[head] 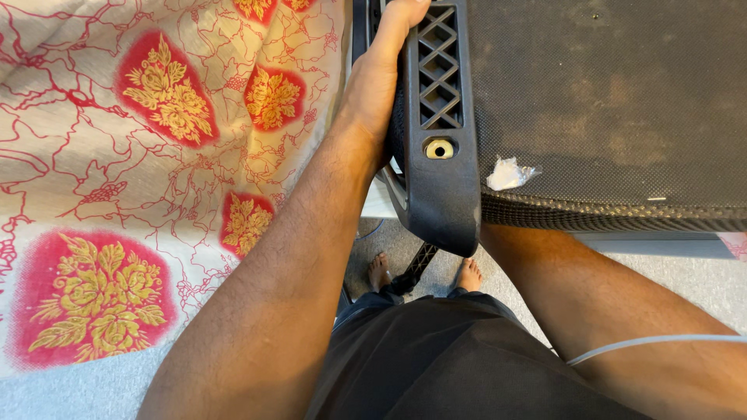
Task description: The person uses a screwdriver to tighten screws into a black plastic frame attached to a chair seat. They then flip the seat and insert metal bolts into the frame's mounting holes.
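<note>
My left hand [379, 74] is closed around the left edge of a black plastic frame [442, 194] with lattice openings and a pale round bolt hole [439, 148]. The frame borders a dark mesh panel [622, 93] that fills the upper right. A small crumpled white scrap [507, 173] lies on the mesh near the frame. My right forearm [599, 311] reaches under the panel's front edge, which hides the hand.
A cream cloth with red and gold flower patches [140, 155] covers the left side. Below are my black shorts [436, 358] and bare feet [379, 272] on a grey floor. A thin white cable [661, 341] crosses my right arm.
</note>
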